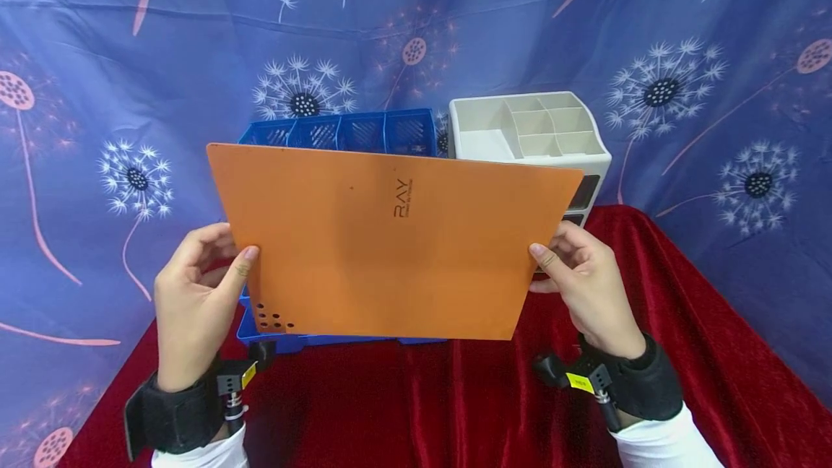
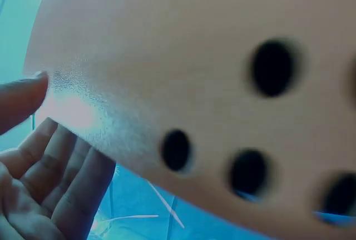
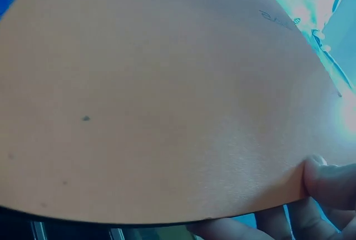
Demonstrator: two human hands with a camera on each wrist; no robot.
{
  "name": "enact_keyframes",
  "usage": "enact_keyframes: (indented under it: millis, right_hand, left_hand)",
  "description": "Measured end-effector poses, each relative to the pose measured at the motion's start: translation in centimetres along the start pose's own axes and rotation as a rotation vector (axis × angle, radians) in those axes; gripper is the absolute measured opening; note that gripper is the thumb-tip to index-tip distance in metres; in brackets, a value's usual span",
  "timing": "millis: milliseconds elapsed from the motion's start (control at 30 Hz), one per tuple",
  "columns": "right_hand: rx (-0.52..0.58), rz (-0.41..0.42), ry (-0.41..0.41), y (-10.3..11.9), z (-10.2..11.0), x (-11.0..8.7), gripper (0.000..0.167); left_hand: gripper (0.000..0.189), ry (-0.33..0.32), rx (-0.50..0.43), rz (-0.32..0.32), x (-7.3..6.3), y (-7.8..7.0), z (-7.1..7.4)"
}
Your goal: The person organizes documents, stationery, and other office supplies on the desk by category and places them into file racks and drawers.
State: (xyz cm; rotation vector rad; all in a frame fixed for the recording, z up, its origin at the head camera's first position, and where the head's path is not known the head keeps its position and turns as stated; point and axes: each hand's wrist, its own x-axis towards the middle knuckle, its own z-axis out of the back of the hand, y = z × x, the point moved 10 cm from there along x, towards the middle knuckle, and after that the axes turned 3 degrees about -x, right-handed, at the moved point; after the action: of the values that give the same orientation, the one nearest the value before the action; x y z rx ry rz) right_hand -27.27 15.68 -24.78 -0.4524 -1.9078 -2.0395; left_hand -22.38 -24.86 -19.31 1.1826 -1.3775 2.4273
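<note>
A flat orange board (image 1: 390, 251) with dark "RAY" lettering and several black dots in its lower left corner is held up in the head view. My left hand (image 1: 198, 302) pinches its left edge, thumb on the near face and fingers behind. At the opposite edge, my right hand (image 1: 581, 284) pinches it the same way. The left wrist view shows the black dots close up on the board (image 2: 167, 73), with the left thumb (image 2: 22, 101) at its edge. In the right wrist view, the right thumb (image 3: 331, 184) lies on the board's face and fingers show below the edge.
Behind the board stand a blue compartment basket (image 1: 409, 132), mostly hidden, and a white desk organizer (image 1: 481, 143) with divided top sections and dark drawers. Dark red velvet (image 1: 390, 410) covers the table. A blue dandelion-print curtain (image 1: 214, 35) hangs behind and at the sides.
</note>
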Motion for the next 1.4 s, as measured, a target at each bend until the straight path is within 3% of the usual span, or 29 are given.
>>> enact_keyframes:
  millis: [233, 300, 367, 467, 533, 700, 767, 833, 933, 1100, 1267, 1400]
  right_hand:
    - [0.214, 0.08, -0.08, 0.3, 1.0, 0.2, 0.022]
    - [0.302, 0.108, -0.087, 0.3, 1.0, 0.3, 0.02]
    - [0.382, 0.127, -0.098, 0.3, 1.0, 0.3, 0.019]
    - [0.47, 0.13, -0.112, 0.1, 0.7, 0.3, 0.018]
    - [0.505, 0.126, -0.127, 0.0, 0.5, 0.3, 0.017]
    - [0.533, 0.1, -0.156, -0.5, -0.1, 0.0, 0.017]
    - [0.522, 0.08, -0.168, -0.8, -0.3, -0.2, 0.016]
    - [0.523, 0.059, -0.175, -1.2, -0.5, -0.3, 0.015]
    - [0.528, 0.039, -0.173, -1.5, -0.8, -0.5, 0.016]
    - [0.55, 0.041, -0.133, -1.6, -1.4, -0.6, 0.02]
    - [0.534, 0.027, -0.086, -1.7, -2.2, -0.6, 0.023]
    - [0.5, 0.003, -0.04, -1.9, -2.9, -0.6, 0.026]
  left_hand:
    - [0.045, -0.082, -0.122, -0.002, 0.2, 0.1, 0.2]
    - [0.053, -0.119, -0.258, 0.043, 0.2, 0.8, -0.3]
    - [0.06, -0.161, -0.461, 0.098, 0.2, 1.6, -1.3]
    - [0.066, -0.17, -0.759, 0.178, -0.1, 2.7, -3.8]
    - [0.065, -0.092, -0.852, 0.233, -0.4, 3.1, -6.2]
    - [0.047, 0.215, -0.957, 0.353, -2.3, 3.2, -11.9]
    - [0.038, 0.3, -1.032, 0.367, -3.0, 2.8, -13.3]
    - [0.032, 0.339, -1.122, 0.353, -3.5, 2.3, -14.0]
    - [0.029, 0.341, -1.237, 0.302, -3.7, 1.7, -14.1]
    - [0.02, 0.237, -1.331, 0.226, -3.2, 1.6, -13.2]
    - [0.02, 0.191, -1.327, 0.184, -2.7, 1.6, -12.2]
    - [0.021, 0.181, -1.329, 0.185, -2.5, 1.6, -11.5]
